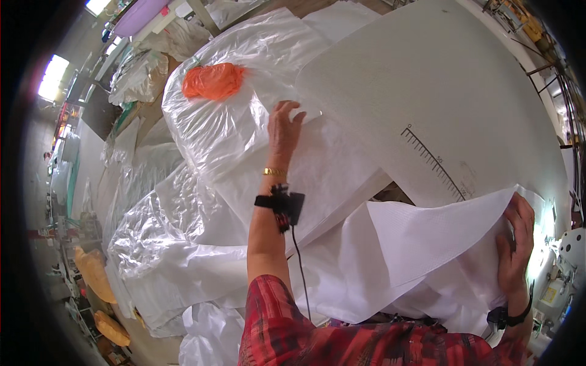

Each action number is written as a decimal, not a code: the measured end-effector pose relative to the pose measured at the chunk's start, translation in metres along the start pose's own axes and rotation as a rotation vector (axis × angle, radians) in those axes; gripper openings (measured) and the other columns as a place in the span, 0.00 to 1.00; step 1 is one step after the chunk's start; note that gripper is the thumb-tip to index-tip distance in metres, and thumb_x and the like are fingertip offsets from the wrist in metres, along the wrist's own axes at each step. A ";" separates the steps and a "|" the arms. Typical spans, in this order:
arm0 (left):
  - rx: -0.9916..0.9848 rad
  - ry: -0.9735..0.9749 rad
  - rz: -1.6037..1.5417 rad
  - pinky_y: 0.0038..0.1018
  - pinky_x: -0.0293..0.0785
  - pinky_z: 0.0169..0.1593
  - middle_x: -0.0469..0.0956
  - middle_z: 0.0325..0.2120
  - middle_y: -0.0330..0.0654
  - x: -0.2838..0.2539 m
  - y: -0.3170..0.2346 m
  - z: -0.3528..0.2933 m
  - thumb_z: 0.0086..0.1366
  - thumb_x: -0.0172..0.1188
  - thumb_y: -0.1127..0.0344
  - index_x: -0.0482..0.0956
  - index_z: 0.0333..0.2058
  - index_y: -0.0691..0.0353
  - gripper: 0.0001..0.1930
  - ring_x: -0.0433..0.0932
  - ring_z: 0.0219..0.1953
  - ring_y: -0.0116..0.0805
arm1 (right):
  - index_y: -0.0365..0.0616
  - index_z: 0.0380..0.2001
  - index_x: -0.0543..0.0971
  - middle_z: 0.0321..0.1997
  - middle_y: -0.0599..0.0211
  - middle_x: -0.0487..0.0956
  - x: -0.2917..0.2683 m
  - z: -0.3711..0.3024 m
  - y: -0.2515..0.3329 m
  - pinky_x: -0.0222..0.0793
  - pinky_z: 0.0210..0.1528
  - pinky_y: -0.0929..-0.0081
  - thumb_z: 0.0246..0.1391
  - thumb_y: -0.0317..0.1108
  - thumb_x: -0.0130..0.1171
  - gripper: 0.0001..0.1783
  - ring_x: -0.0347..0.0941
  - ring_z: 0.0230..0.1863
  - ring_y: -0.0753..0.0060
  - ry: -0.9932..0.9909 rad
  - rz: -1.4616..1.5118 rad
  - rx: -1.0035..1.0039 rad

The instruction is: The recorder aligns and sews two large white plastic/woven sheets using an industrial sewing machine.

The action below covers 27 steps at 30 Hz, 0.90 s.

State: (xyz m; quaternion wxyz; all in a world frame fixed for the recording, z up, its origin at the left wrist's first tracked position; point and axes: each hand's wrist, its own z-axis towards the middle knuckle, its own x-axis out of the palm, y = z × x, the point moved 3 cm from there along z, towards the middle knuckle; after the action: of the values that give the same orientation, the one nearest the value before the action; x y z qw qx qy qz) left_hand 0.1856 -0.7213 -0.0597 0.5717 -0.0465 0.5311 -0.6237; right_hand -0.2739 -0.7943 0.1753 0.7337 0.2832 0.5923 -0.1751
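Observation:
My left hand (284, 129) reaches forward over a white woven sheet (323, 146), beside a heap of shiny clear plastic (238, 128). Its fingers are curved, with the thumb apart, and nothing shows between them. Far to the right, my right hand (516, 250) is closed at the raised edge of a folded white sheet (421, 235), which drapes across toward my body. Part of that grip is hidden by the sheet. An orange plastic bag (213, 81) lies crumpled on the clear plastic, ahead and left of my left hand.
A pale grey tabletop (390, 73) with a printed black scale (433, 161) spans the far right. White machine parts (572, 247) stand at the right edge. Yellow-orange bundles (94, 274) lie at the lower left. A cable (302, 268) hangs from the device (284, 206) on my left forearm.

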 end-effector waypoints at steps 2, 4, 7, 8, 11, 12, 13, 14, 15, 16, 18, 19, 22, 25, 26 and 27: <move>0.079 -0.056 0.265 0.37 0.67 0.49 0.78 0.32 0.42 -0.001 0.019 0.002 0.50 0.68 0.69 0.80 0.29 0.61 0.08 0.75 0.42 0.41 | 0.35 0.51 0.72 0.63 0.49 0.66 -0.001 0.000 0.000 0.52 0.66 0.52 0.48 0.28 0.52 0.24 0.59 0.65 0.44 -0.007 -0.001 0.003; -0.016 0.030 0.294 0.37 0.66 0.50 0.77 0.32 0.41 -0.003 0.050 0.000 0.50 0.68 0.67 0.80 0.29 0.59 0.08 0.74 0.42 0.40 | 0.35 0.51 0.72 0.63 0.49 0.66 0.001 0.001 -0.002 0.52 0.66 0.52 0.47 0.28 0.53 0.24 0.59 0.65 0.44 -0.007 0.012 0.005; -0.066 0.093 0.312 0.36 0.68 0.47 0.77 0.34 0.41 -0.006 0.062 0.004 0.50 0.68 0.65 0.81 0.29 0.59 0.08 0.75 0.41 0.41 | 0.36 0.51 0.72 0.62 0.49 0.67 -0.001 0.001 -0.002 0.53 0.66 0.52 0.47 0.28 0.54 0.24 0.60 0.64 0.44 -0.024 0.019 -0.028; -0.018 0.063 0.313 0.35 0.71 0.44 0.77 0.36 0.42 -0.007 0.061 0.007 0.50 0.67 0.64 0.81 0.29 0.61 0.09 0.76 0.39 0.44 | 0.36 0.51 0.72 0.62 0.49 0.67 -0.003 0.002 0.000 0.53 0.66 0.52 0.47 0.28 0.54 0.24 0.60 0.64 0.44 -0.025 0.004 -0.034; -0.159 0.002 0.160 0.37 0.63 0.51 0.77 0.38 0.36 -0.008 0.068 0.021 0.48 0.70 0.60 0.81 0.31 0.54 0.12 0.73 0.45 0.40 | 0.36 0.51 0.72 0.62 0.49 0.67 -0.003 0.000 0.001 0.53 0.66 0.52 0.48 0.29 0.54 0.24 0.60 0.64 0.43 -0.026 -0.004 -0.034; -0.160 0.002 0.162 0.37 0.63 0.51 0.77 0.38 0.36 -0.004 0.067 0.018 0.48 0.70 0.60 0.81 0.31 0.54 0.12 0.73 0.45 0.40 | 0.35 0.51 0.72 0.62 0.49 0.67 -0.003 0.000 0.000 0.53 0.66 0.52 0.49 0.29 0.54 0.24 0.60 0.64 0.44 -0.028 0.000 -0.028; -0.017 0.002 0.260 0.37 0.63 0.52 0.77 0.37 0.36 0.015 0.045 0.014 0.47 0.71 0.59 0.81 0.31 0.54 0.13 0.72 0.45 0.41 | 0.35 0.51 0.72 0.62 0.49 0.67 -0.003 0.000 -0.003 0.53 0.66 0.52 0.49 0.29 0.54 0.24 0.60 0.64 0.44 -0.025 -0.016 -0.016; 0.128 -0.005 0.371 0.37 0.62 0.53 0.78 0.36 0.36 0.021 0.031 0.010 0.46 0.71 0.58 0.81 0.31 0.54 0.14 0.72 0.46 0.41 | 0.35 0.51 0.72 0.62 0.49 0.67 -0.003 -0.001 -0.003 0.53 0.66 0.52 0.48 0.29 0.54 0.24 0.60 0.64 0.44 -0.027 -0.013 -0.018; 0.127 0.038 0.384 0.38 0.60 0.55 0.78 0.35 0.36 0.028 0.032 0.007 0.45 0.72 0.58 0.82 0.29 0.54 0.13 0.71 0.47 0.42 | 0.35 0.51 0.72 0.62 0.49 0.67 -0.004 -0.001 -0.003 0.54 0.66 0.52 0.48 0.29 0.54 0.24 0.60 0.64 0.44 -0.029 -0.011 -0.020; 0.129 0.037 0.385 0.38 0.60 0.55 0.78 0.35 0.36 0.029 0.040 0.006 0.45 0.72 0.58 0.82 0.29 0.54 0.13 0.71 0.47 0.42 | 0.35 0.51 0.72 0.62 0.49 0.67 -0.005 -0.001 -0.002 0.54 0.66 0.52 0.48 0.29 0.54 0.24 0.60 0.64 0.44 -0.032 -0.010 -0.020; -0.160 0.112 0.252 0.40 0.59 0.56 0.78 0.34 0.36 0.021 0.071 0.006 0.46 0.71 0.59 0.82 0.25 0.54 0.09 0.71 0.48 0.42 | 0.35 0.52 0.72 0.62 0.49 0.67 0.005 0.000 -0.004 0.54 0.66 0.53 0.48 0.28 0.54 0.24 0.60 0.64 0.44 -0.012 0.025 -0.053; -0.227 0.103 0.198 0.39 0.65 0.52 0.79 0.33 0.38 0.024 0.072 0.015 0.48 0.69 0.59 0.84 0.23 0.56 0.08 0.74 0.44 0.42 | 0.35 0.52 0.72 0.62 0.49 0.67 0.002 0.000 -0.003 0.54 0.66 0.53 0.48 0.28 0.54 0.24 0.60 0.64 0.44 -0.010 0.018 -0.049; -0.228 0.097 0.023 0.36 0.71 0.44 0.82 0.30 0.42 0.022 0.075 0.029 0.51 0.68 0.58 0.84 0.26 0.59 0.10 0.78 0.36 0.43 | 0.35 0.52 0.72 0.62 0.49 0.67 -0.004 0.000 0.000 0.54 0.66 0.53 0.48 0.28 0.54 0.24 0.60 0.64 0.43 -0.024 -0.008 -0.046; -0.272 0.117 -0.054 0.35 0.73 0.38 0.82 0.27 0.47 0.018 0.080 0.032 0.54 0.65 0.58 0.84 0.28 0.62 0.12 0.80 0.29 0.45 | 0.35 0.51 0.72 0.62 0.48 0.67 -0.003 0.001 -0.002 0.54 0.65 0.53 0.48 0.28 0.54 0.24 0.60 0.64 0.43 -0.023 0.006 -0.042; -0.312 0.136 -0.077 0.34 0.73 0.38 0.82 0.26 0.48 0.018 0.080 0.032 0.55 0.64 0.58 0.84 0.28 0.62 0.13 0.80 0.29 0.44 | 0.35 0.51 0.72 0.62 0.48 0.67 -0.002 0.001 -0.002 0.54 0.65 0.53 0.48 0.28 0.54 0.24 0.60 0.64 0.43 -0.023 -0.003 -0.043; -0.314 0.137 -0.077 0.34 0.73 0.38 0.82 0.26 0.48 0.016 0.080 0.033 0.55 0.64 0.58 0.84 0.28 0.62 0.13 0.80 0.29 0.44 | 0.35 0.51 0.72 0.62 0.48 0.67 -0.002 0.001 -0.002 0.54 0.65 0.53 0.48 0.28 0.54 0.23 0.61 0.64 0.43 -0.024 -0.013 -0.044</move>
State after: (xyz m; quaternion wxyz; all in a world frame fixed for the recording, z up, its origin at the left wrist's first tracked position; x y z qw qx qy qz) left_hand 0.2551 -0.7364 -0.1113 0.4957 -0.1129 0.6574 -0.5561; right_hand -0.2748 -0.7968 0.1764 0.7457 0.2611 0.5889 -0.1700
